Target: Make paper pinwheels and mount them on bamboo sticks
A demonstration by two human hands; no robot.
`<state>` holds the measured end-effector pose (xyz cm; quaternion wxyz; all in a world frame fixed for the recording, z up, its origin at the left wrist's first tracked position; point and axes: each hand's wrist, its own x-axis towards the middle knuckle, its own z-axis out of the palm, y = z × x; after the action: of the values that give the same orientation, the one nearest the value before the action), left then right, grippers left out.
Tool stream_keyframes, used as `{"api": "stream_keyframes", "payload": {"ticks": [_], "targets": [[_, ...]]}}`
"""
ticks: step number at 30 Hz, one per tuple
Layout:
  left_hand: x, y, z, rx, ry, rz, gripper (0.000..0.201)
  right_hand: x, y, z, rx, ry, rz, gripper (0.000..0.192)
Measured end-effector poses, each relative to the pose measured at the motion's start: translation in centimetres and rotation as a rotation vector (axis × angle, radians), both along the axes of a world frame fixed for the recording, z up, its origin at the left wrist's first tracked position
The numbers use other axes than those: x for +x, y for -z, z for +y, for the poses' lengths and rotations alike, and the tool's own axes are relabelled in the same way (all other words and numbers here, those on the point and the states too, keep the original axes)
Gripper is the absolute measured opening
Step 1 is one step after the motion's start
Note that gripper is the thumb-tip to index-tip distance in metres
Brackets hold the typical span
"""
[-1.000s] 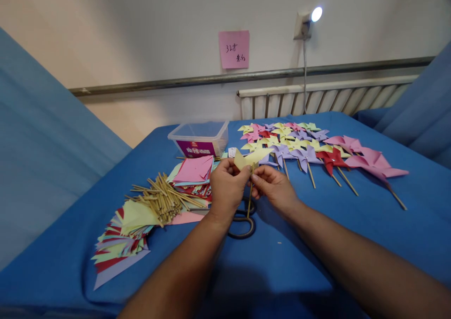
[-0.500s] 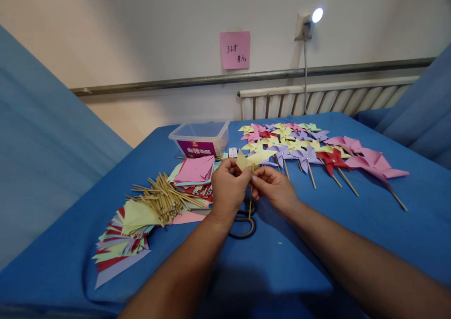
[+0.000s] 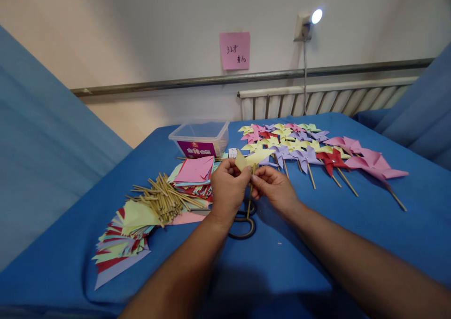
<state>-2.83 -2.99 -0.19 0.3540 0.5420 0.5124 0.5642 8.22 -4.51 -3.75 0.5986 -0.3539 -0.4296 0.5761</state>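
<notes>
A pale yellow paper pinwheel is held up over the middle of the table, its wooden stick hanging down below it. My left hand is closed on the pinwheel from the left, thumb at the top of the stick. From the right, my right hand pinches at the same spot, where stick and paper meet; the fingertips partly hide this join. Beneath the hands lie scissors with black handles, their blades partly covered by my left hand and wrist.
Finished pinwheels lie in rows at the back right. On the left are a pile of sticks, fanned paper sheets and stacked paper squares. Behind them stands a clear plastic box. The blue cloth covers the table.
The lower end of the stick has swung slightly to the left, and the yellow paper has tilted a little. Both hands stay almost where they were.
</notes>
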Motion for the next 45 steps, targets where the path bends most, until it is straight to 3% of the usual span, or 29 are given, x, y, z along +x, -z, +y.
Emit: {"api": "stream_keyframes", "payload": {"ticks": [45], "targets": [[0.1,-1.2,-0.9,0.101,-0.021,0.146,0.014,0.2,-0.4,-0.2,0.060,-0.006,-0.126,0.029]]}}
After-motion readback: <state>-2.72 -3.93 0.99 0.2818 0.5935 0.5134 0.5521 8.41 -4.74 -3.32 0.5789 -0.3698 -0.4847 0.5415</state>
